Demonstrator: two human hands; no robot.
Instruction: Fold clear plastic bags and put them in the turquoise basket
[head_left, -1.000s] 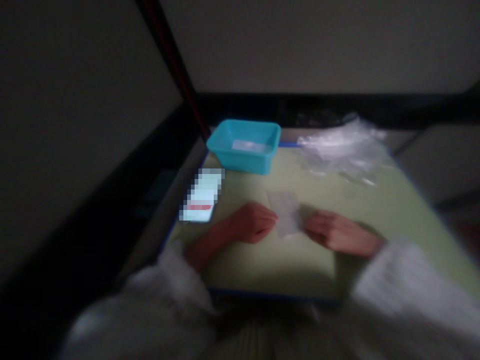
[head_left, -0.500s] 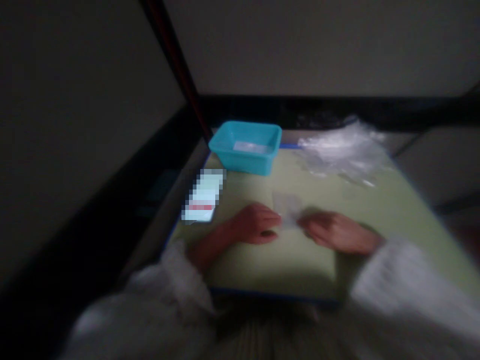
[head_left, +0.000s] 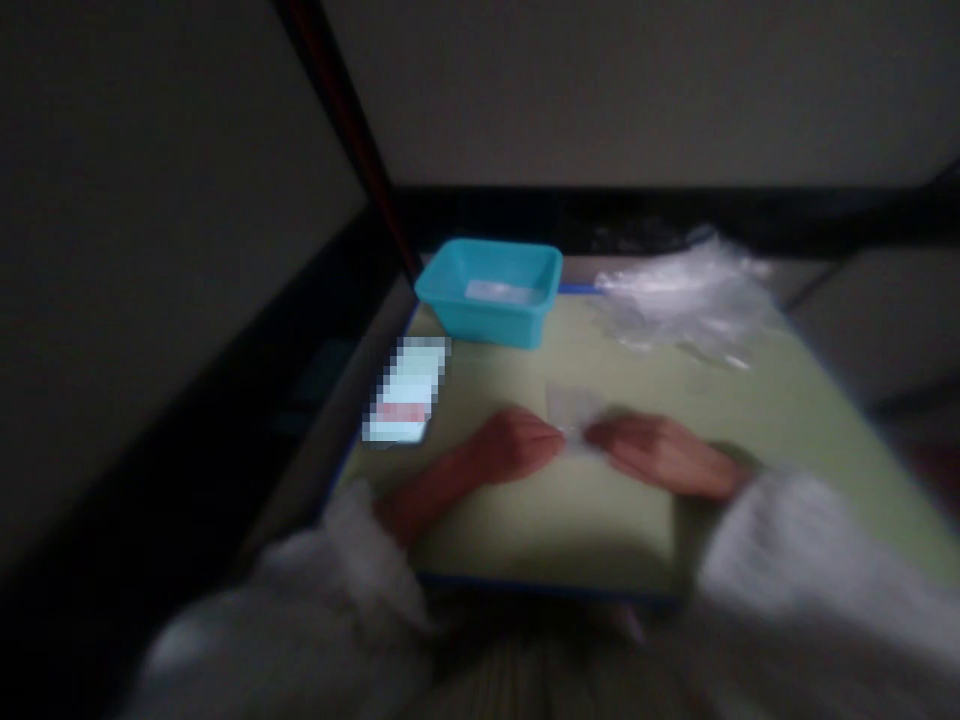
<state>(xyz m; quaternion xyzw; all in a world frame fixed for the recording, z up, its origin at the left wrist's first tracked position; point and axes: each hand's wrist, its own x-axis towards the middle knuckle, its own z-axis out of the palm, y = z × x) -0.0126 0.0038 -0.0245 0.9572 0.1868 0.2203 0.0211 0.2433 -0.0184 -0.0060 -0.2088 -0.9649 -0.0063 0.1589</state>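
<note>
A small clear plastic bag (head_left: 571, 408) lies in the middle of the yellow-green table (head_left: 540, 530). My left hand (head_left: 519, 443) is closed in a pinch at the bag's lower left edge. From the other side, my right hand (head_left: 651, 450) has its fingers pressed together on the lower right edge. Only a narrow gap separates the two sets of fingertips. Blur and dim light hide whether anything is inside the bag.
A turquoise plastic basket (head_left: 491, 325) with something whitish in it stands at the back left. Before it lies a phone (head_left: 409, 390) with a lit, pixelated screen. Crumpled clear plastic bags (head_left: 690, 295) are heaped at the back right.
My left thumb and fingers, apart before, have come together at the bag's edge. My right hand has shifted slightly left, towards my left hand.
</note>
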